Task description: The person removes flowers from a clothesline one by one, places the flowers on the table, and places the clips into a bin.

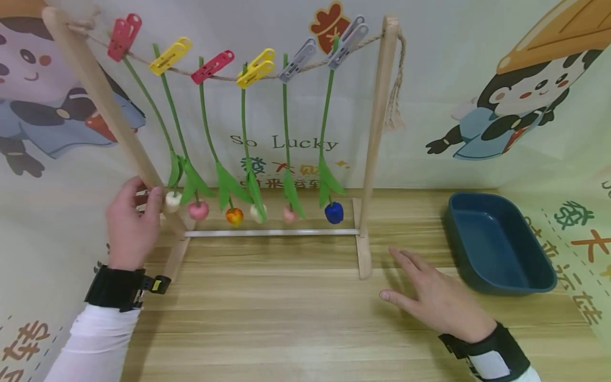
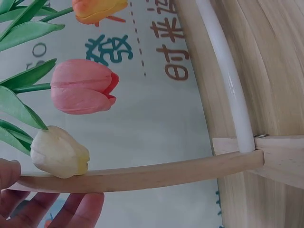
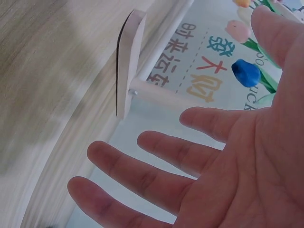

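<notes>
A wooden rack carries a rope, from which several artificial tulips hang head down under plastic clothespins. My left hand (image 1: pixel 132 225) grips the left post (image 1: pixel 112 109) low down, thumb on one side and fingers on the other. Right beside that thumb hangs a white tulip (image 2: pixel 59 152), close against the post; a pink tulip (image 2: pixel 83 86) comes after it. The blue tulip (image 1: pixel 334 213) is at the right end, under a grey clothespin (image 1: pixel 347 42). My right hand (image 1: pixel 436 300) hovers over the table right of the rack, fingers spread and holding nothing.
A dark blue basin (image 1: pixel 503 244) stands at the right of the wood-grain table (image 1: pixel 267 318). The rack's white crossbar (image 1: pixel 272 233) runs low between its feet, and the right post (image 1: pixel 380 122) has a loose rope end. A printed cloth (image 1: pixel 458 63) hangs behind.
</notes>
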Demonstrator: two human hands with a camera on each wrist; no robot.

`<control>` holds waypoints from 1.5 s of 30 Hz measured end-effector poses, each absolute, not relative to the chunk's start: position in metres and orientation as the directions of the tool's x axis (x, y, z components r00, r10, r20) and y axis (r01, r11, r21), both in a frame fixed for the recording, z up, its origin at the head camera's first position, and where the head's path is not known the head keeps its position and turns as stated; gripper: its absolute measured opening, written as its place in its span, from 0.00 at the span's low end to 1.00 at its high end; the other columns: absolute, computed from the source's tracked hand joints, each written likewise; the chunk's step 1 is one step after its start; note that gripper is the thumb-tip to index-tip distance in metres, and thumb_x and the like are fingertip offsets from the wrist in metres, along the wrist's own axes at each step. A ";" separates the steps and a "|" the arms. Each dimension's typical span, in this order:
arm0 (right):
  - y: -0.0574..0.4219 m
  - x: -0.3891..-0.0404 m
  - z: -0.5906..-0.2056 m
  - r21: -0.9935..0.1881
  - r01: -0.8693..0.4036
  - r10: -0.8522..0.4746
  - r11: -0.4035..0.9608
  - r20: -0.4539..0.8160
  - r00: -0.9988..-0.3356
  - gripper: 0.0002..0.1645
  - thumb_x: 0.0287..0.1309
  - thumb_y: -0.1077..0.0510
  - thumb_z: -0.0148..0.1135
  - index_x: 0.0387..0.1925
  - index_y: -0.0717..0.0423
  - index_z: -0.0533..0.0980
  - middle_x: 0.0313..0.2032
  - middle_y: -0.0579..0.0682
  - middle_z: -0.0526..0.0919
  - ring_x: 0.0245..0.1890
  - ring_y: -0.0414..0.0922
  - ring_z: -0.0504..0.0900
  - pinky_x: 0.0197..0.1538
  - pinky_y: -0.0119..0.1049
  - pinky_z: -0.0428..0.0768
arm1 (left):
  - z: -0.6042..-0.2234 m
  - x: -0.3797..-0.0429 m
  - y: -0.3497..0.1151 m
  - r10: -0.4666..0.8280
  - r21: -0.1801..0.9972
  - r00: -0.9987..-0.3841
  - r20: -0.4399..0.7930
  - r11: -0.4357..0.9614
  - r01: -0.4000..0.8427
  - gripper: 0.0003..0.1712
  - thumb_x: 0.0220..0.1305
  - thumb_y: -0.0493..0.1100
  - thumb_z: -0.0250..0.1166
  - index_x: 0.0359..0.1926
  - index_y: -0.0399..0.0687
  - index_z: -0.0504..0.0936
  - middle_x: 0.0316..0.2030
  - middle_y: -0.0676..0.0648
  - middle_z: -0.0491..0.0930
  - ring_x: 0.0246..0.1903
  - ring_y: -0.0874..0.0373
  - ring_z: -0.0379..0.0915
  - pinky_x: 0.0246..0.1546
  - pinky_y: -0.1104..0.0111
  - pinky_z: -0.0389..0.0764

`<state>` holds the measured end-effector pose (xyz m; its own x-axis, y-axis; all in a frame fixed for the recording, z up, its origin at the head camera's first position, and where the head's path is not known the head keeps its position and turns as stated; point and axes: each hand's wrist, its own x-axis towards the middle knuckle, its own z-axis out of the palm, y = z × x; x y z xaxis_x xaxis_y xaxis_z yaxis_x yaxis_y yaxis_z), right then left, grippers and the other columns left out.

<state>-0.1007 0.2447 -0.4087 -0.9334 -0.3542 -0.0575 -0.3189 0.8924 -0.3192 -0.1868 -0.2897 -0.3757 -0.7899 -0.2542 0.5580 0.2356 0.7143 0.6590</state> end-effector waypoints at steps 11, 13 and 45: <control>0.245 -0.100 -0.413 -0.331 -0.335 -0.367 0.882 -0.036 -0.930 0.56 0.67 0.24 0.60 0.83 0.53 0.59 0.73 0.68 0.69 0.65 0.69 0.78 0.58 0.68 0.80 | -0.374 -0.181 -0.263 -0.198 0.669 -0.829 0.524 0.698 0.256 0.24 0.82 0.46 0.58 0.72 0.42 0.75 0.61 0.37 0.81 0.52 0.42 0.82 0.40 0.87 0.72; 0.245 -0.099 -0.413 -0.332 -0.339 -0.370 0.880 -0.032 -0.928 0.56 0.68 0.25 0.61 0.82 0.53 0.60 0.73 0.68 0.69 0.65 0.68 0.78 0.58 0.68 0.81 | -0.374 -0.181 -0.259 -0.189 0.666 -0.831 0.524 0.699 0.261 0.24 0.82 0.46 0.59 0.73 0.43 0.74 0.62 0.37 0.81 0.52 0.42 0.82 0.40 0.87 0.72; 0.241 -0.097 -0.414 -0.358 -0.362 -0.398 0.861 -0.031 -0.917 0.56 0.68 0.24 0.60 0.83 0.53 0.59 0.75 0.66 0.67 0.66 0.67 0.77 0.57 0.65 0.82 | -0.376 -0.182 -0.206 -0.064 0.671 -0.835 0.547 0.629 0.392 0.23 0.79 0.39 0.62 0.70 0.37 0.75 0.62 0.36 0.80 0.51 0.41 0.83 0.41 0.82 0.80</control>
